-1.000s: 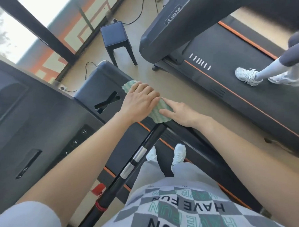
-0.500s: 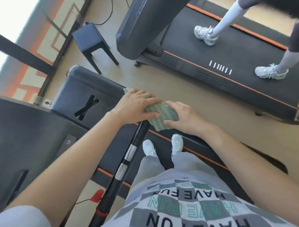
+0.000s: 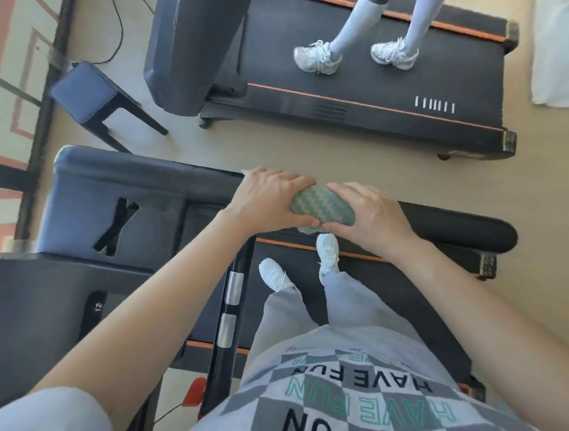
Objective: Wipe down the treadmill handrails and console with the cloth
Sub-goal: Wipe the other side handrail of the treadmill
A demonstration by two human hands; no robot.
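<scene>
Green cloth (image 3: 322, 207) half-hidden between hands

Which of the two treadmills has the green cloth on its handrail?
The nearer treadmill, where the wearer stands: both hands press the cloth on its handrail. The far treadmill only carries another person walking.

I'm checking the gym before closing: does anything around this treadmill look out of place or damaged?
Nothing stands out. Both hands, left hand and right hand, hold the green cloth wrapped on the handrail; no spill or damage is visible.
</scene>
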